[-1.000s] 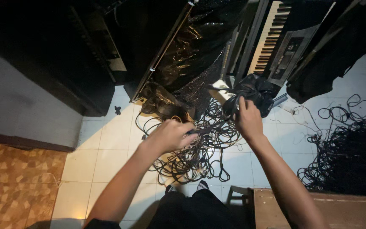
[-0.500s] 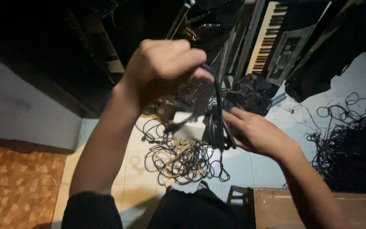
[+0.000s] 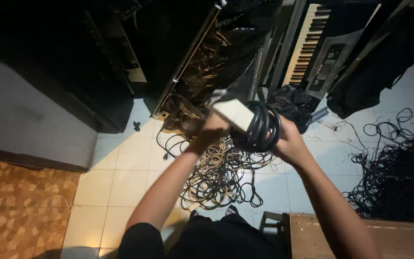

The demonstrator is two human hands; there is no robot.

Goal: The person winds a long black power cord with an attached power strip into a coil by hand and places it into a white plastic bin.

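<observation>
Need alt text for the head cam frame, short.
Seen from above, a person's two hands hold a black cable coil wound beside a pale block: left hand at the block, right hand under the coil. Below lie tangled cables on white floor tiles; a keyboard stands behind.

The coiled cable [image 3: 260,128] sits between both hands, left hand [image 3: 212,125] at nine o'clock, right hand [image 3: 289,140] at four. The loose wire tangle [image 3: 216,177] lies on the floor at six, the keyboard [image 3: 307,45] at one, another cable heap [image 3: 398,168] at three.
</observation>
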